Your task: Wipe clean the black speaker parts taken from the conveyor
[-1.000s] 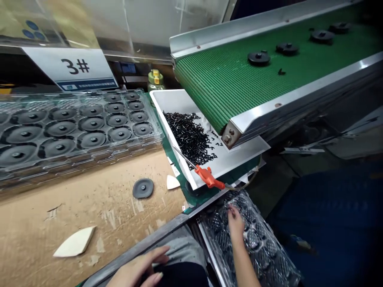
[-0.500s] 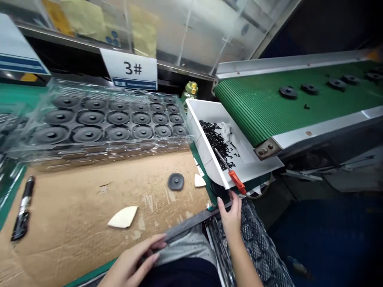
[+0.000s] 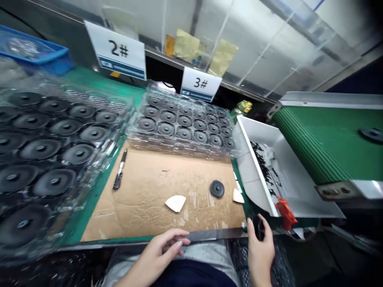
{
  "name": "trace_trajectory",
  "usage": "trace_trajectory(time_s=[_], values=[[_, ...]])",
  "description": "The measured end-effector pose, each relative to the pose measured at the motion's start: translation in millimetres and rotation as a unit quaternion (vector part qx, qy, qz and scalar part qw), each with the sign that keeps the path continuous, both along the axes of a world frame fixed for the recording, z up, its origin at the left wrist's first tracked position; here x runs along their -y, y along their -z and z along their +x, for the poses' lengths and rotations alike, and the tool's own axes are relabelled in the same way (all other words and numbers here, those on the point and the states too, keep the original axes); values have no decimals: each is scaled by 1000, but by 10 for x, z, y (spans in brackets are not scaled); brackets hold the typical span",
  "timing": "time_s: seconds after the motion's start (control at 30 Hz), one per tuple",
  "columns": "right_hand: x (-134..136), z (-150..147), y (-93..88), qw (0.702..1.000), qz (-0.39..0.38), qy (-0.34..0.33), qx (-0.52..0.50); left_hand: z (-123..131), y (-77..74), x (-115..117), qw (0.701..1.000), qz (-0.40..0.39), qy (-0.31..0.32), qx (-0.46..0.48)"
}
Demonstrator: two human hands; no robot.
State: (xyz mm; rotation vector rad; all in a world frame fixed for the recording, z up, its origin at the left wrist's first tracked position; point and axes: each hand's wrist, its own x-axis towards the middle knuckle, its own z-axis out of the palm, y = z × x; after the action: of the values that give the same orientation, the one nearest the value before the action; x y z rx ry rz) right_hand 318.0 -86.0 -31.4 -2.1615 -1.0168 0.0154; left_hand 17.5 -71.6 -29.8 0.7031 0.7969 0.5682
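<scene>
My right hand (image 3: 261, 245) is at the table's front edge, below the white bin. Between its thumb and fingers it grips a black disc (image 3: 259, 228), partly hidden by the fingers. My left hand (image 3: 166, 249) hovers over my lap at the table edge, fingers loosely curved and apart, with nothing in it. On the cardboard sheet (image 3: 134, 211) lies a dark rounded disc (image 3: 217, 188) with a small central stud. Two pale wedge-shaped pieces rest nearby: a larger wedge (image 3: 176, 203) near my left hand and a smaller wedge (image 3: 238, 196) at the right.
A clear tray of dark discs (image 3: 184, 133) stands behind the cardboard, and a larger disc tray (image 3: 40, 149) fills the left. The white bin (image 3: 251, 175) holds small black parts and an orange-handled tool (image 3: 286, 213). Beyond it runs a green conveyor (image 3: 329, 135). A black pen (image 3: 120, 170) lies at left.
The view has swung left, bringing the left tray and the 2# sign into sight. My right hand has taken hold of a black disc from beside the bin. My left hand stays empty.
</scene>
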Motion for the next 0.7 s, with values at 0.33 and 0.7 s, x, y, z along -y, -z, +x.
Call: trace_trajectory(time_s=[0.33,0.7], values=[[-9,-1545,-289,761,45,-633,132,-174,-263,172,955,-130,-140,227],[-180,-1087,-79,736,16,-661,145,-1046,24,1025,868,-215,-441,73]])
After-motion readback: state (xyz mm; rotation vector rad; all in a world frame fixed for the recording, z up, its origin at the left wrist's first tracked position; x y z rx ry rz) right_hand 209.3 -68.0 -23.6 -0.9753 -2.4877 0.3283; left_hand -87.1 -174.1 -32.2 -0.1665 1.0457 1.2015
